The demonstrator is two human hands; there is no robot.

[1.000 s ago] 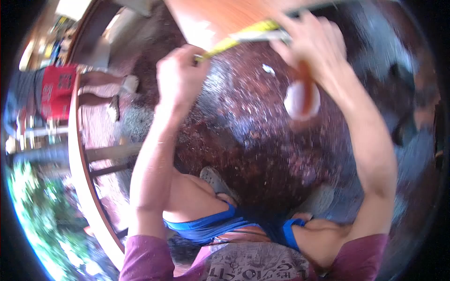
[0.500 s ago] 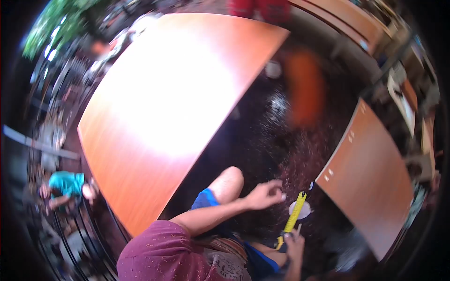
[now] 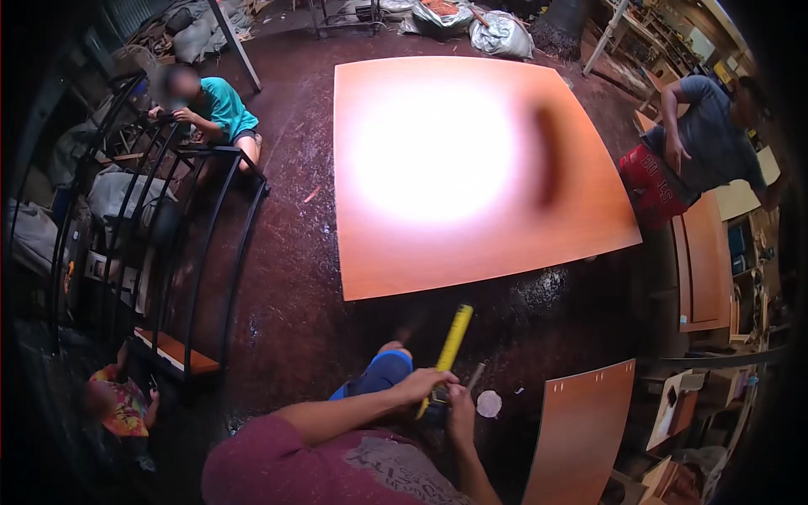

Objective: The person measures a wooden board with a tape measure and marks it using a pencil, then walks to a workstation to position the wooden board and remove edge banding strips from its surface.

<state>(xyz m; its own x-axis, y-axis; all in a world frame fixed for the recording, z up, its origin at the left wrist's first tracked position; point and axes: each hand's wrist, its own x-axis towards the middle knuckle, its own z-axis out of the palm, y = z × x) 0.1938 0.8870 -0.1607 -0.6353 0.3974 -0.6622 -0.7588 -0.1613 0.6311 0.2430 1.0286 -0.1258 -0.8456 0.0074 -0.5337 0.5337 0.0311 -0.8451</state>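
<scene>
My left hand [image 3: 421, 385] is closed over a tape measure [image 3: 433, 409], whose yellow blade [image 3: 455, 335] sticks out and away from me. Against it, my right hand [image 3: 460, 414] is closed too, with a thin pencil-like stick [image 3: 477, 374] rising from its fingers. Part of the tape's case is hidden by my fingers. Beyond my hands a large wood-coloured panel [image 3: 379, 261] lies raised above the floor, with strong glare on it. To my right stands a smaller wood-coloured panel [image 3: 581, 429] with pale marks along its top edge.
A whitish round disc [image 3: 489, 404] lies on the dark floor. At the left, a person in a teal shirt [image 3: 223, 109] is by a black metal frame [image 3: 231, 227]; a person in a colourful shirt [image 3: 126, 408] sits lower down. A person in red shorts [image 3: 652, 185] stands beside the large panel.
My view has swung left. My left hand, apart from the tape measure and with loose fingers before, has come to it and closed. The person in red shorts now shows at the right.
</scene>
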